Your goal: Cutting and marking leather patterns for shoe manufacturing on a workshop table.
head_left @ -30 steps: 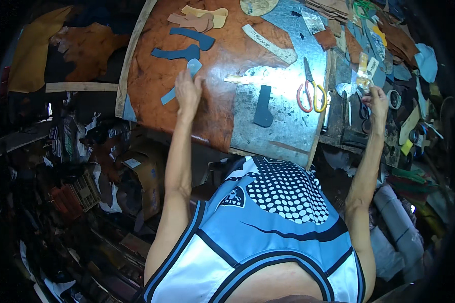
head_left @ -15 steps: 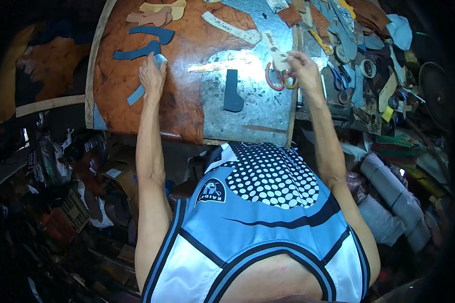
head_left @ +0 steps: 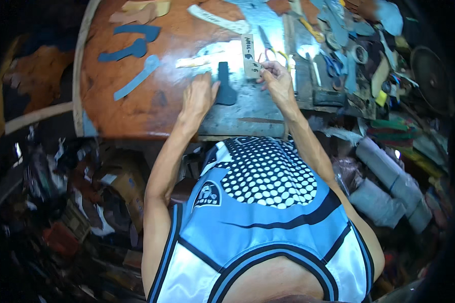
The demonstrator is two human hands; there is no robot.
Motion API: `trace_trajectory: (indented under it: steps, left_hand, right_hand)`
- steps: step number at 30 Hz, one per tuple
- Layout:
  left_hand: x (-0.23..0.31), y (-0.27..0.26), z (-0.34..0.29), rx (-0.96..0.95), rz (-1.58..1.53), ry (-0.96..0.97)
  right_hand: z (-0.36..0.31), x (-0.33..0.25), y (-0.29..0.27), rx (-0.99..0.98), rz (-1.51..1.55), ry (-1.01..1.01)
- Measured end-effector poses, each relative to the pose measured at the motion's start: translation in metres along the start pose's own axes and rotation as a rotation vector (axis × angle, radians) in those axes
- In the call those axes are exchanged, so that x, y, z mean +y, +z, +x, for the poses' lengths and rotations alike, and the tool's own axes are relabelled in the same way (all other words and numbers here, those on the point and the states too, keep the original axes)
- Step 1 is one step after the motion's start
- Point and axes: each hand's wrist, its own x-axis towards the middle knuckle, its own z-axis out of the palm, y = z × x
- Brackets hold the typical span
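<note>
Between the fingers and thumb of my right hand point(head_left: 278, 83) is a cream card pattern piece point(head_left: 248, 50) with dark handwriting, held upright over the metal plate point(head_left: 258, 118). My left hand point(head_left: 198, 96) is over the worktable, empty, its thumb apart from the fingers and close beside a dark blue-grey leather piece point(head_left: 225, 91) shaped like an L. A pale blue leather strip point(head_left: 137, 80) with a rounded end lies on the brown leather at the left. Scissors point(head_left: 269, 46) with red and yellow handles rest just behind my right hand.
Two dark blue cut pieces point(head_left: 131, 50) and tan ones point(head_left: 139, 12) lie at the far left. Long white patterns point(head_left: 217, 20) sit farther back. Tape rolls point(head_left: 359, 54), blue-handled scissors point(head_left: 332, 65) and scraps crowd the right side. Wrapped rolls point(head_left: 389, 166) stand below the table's right edge.
My left hand has let go of the pale blue strip and moved right, toward the dark piece. My right hand has brought the card pattern left and nearer, away from the scissors.
</note>
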Motion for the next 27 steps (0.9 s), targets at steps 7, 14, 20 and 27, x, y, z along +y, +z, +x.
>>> trace_trajectory:
  steps: [7,14,20,27]
  left_hand:
    - [0.04,0.015,-0.036,-0.031,-0.511,-0.078]
    - [0.012,0.002,-0.027,0.246,-0.098,-0.031]
    - [0.011,0.014,-0.024,0.113,-0.115,0.014]
    - [0.002,0.021,-0.03,0.158,-0.209,0.034]
  right_hand:
    - [-0.041,0.012,-0.022,-0.054,-0.15,0.118]
    - [-0.026,-0.002,0.005,-0.153,-0.37,-0.11]
    - [-0.004,-0.006,-0.003,-0.115,-0.36,-0.003]
    - [-0.034,0.001,0.012,-0.187,-0.274,0.163]
